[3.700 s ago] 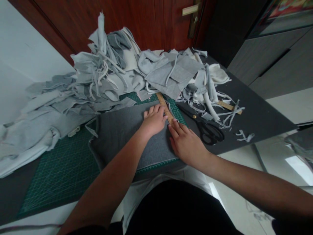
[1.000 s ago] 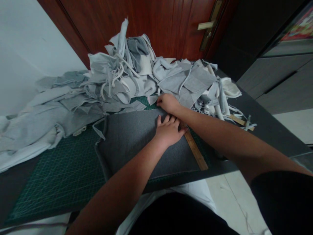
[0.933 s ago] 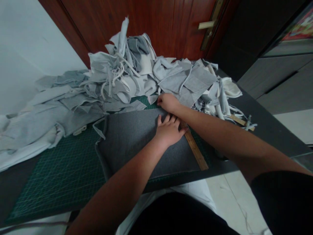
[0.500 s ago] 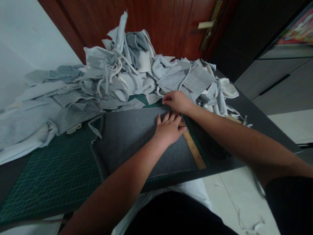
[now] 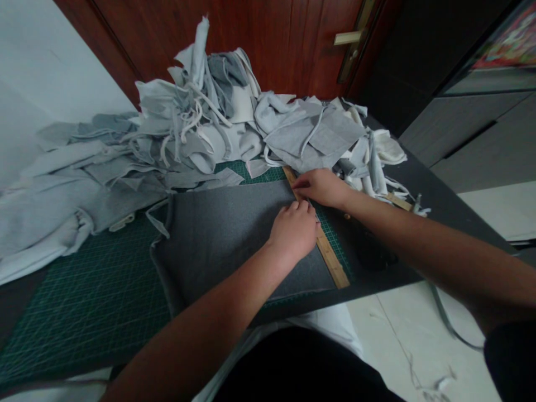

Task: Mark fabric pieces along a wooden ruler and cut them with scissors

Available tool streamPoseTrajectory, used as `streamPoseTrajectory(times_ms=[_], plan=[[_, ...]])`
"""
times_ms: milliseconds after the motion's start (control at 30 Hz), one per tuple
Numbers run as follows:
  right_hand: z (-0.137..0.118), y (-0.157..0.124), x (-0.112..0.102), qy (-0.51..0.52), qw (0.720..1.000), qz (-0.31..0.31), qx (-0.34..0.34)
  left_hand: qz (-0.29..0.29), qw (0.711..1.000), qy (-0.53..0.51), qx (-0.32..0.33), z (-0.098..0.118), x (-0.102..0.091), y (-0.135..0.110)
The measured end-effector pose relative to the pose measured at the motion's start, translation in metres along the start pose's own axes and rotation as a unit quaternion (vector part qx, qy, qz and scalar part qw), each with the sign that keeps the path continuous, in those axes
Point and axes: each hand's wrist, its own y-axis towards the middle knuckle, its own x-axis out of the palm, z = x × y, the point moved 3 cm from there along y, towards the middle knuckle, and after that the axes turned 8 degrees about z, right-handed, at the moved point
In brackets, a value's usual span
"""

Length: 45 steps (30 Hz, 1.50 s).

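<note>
A dark grey fabric piece [image 5: 226,234] lies spread on the green cutting mat [image 5: 96,301], its right edge along a wooden ruler [image 5: 333,259]. My left hand [image 5: 295,229] rests on the fabric's right side, with its fingers curled closed at the edge beside the ruler. Just above it, my right hand [image 5: 320,187] reaches in from the right, and its fingers are pinched together over the ruler's upper part. Whatever lies between the right fingertips is hidden.
A heap of pale grey and white cloth scraps [image 5: 234,117] runs along the back and left of the dark table [image 5: 444,195]. Behind it stands a reddish wooden door [image 5: 272,44]. Another wooden strip [image 5: 400,201] lies under scraps at the right.
My left hand's fingers were spread flat on the fabric and are now curled at its edge. My right hand has come down and slightly right, and the ruler's upper end now shows.
</note>
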Motion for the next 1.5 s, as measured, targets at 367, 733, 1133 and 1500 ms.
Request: streamPoseTrajectory(times_ms=[367, 733, 1133, 1500], plan=[[-0.007, -0.004, -0.002, 0.023, 0.999, 0.026, 0.001, 0.001, 1.000, 0.011, 0.007, 0.000, 0.004, 0.000], [-0.008, -0.007, -0.003, -0.002, 1.000, 0.006, 0.006, 0.005, 1.000, 0.009, 0.006, 0.000, 0.006, 0.000], [-0.020, 0.001, -0.001, -0.072, 0.997, -0.001, 0.020, 0.038, 0.999, -0.012, 0.019, -0.001, 0.008, -0.001], [-0.013, 0.004, -0.008, -0.056, 0.997, -0.033, 0.029, 0.024, 0.999, -0.017, 0.021, 0.001, 0.006, -0.003]])
